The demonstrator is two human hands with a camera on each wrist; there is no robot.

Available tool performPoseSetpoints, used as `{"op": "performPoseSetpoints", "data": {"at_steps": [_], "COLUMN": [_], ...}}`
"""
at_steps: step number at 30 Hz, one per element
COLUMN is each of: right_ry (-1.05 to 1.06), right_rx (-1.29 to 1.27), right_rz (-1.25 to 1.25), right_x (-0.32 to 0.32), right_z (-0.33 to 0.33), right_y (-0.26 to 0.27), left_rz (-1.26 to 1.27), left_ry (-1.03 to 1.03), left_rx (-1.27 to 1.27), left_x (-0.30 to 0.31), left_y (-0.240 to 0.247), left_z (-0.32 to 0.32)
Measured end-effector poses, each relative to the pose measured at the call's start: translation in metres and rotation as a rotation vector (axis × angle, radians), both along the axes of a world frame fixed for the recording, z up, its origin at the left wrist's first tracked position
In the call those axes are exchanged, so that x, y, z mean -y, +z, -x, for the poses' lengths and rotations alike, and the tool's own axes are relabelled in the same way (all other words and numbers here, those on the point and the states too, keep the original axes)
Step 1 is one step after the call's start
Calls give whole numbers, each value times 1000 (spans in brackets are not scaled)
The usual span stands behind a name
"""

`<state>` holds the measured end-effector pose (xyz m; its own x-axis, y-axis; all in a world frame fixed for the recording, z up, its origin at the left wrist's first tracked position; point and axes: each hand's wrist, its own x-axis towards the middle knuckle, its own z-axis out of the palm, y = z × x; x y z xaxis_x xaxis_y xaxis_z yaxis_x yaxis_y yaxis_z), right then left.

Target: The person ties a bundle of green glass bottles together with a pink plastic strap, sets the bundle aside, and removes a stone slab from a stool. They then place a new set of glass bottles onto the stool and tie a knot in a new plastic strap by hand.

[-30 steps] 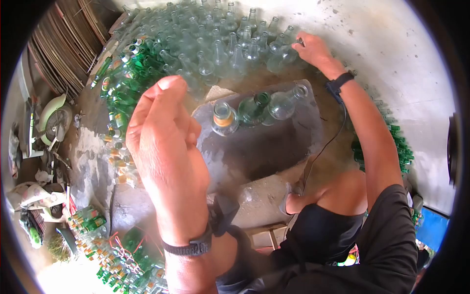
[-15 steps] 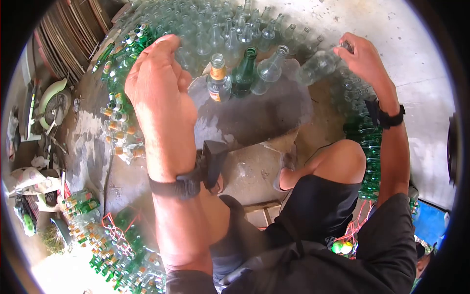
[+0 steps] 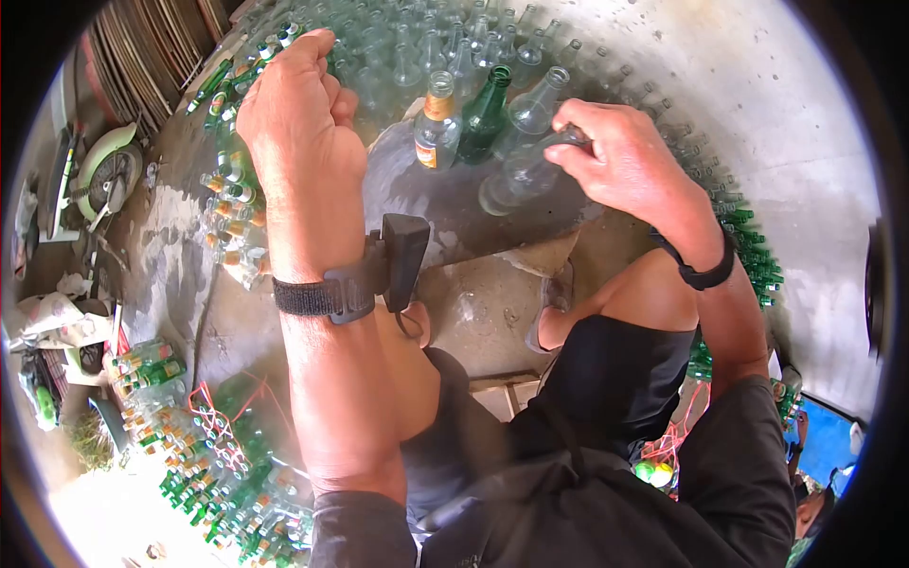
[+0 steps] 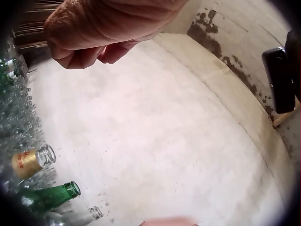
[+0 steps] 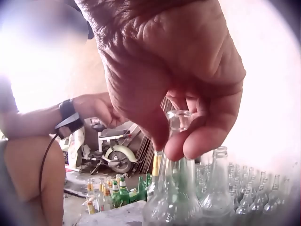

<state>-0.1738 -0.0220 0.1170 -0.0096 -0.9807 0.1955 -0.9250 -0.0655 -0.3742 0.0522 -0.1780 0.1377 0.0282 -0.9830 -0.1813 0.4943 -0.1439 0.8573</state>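
Observation:
My right hand (image 3: 630, 156) pinches a clear glass bottle (image 3: 516, 182) by the neck, thumb and fingertips just under the lip in the right wrist view. The bottle leans, its base over the near part of a grey stone slab (image 3: 407, 201). Behind it on the slab stand a clear bottle with a gold neck label (image 3: 437, 123), a green bottle (image 3: 485, 115) and another plain clear bottle (image 3: 536, 106). My left hand (image 3: 303, 118) is raised left of the slab, fingers loosely curled, with nothing seen in it.
Crowds of clear bottles (image 3: 407, 52) stand beyond the slab against a pale wall (image 3: 757, 95). Green and labelled bottles (image 3: 232, 189) line the left. More green bottles (image 3: 753, 251) lie at the right. A motorbike (image 5: 115, 148) and stacked boards (image 3: 142, 66) are farther left.
My right hand has brought the clear bottle from the crowd at the back right, inward and nearer, over the slab. My left hand stays raised and curled, slightly higher in view.

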Motion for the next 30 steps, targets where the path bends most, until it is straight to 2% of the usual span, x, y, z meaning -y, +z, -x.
{"op": "performPoseSetpoints", "data": {"at_steps": [12, 14, 30], "right_ry": [129, 131, 168], "right_rx": [-37, -41, -107], "right_rz": [33, 41, 101], "right_x": [48, 51, 70], "right_z": [-53, -58, -67], "right_y": [-24, -27, -50], "left_rz": [-36, 67, 87], "left_ry": [63, -33, -77], "left_rx": [-51, -82, -75], "left_x": [8, 14, 14], "left_y": [10, 4, 5], "left_z": [-20, -27, -33]}}
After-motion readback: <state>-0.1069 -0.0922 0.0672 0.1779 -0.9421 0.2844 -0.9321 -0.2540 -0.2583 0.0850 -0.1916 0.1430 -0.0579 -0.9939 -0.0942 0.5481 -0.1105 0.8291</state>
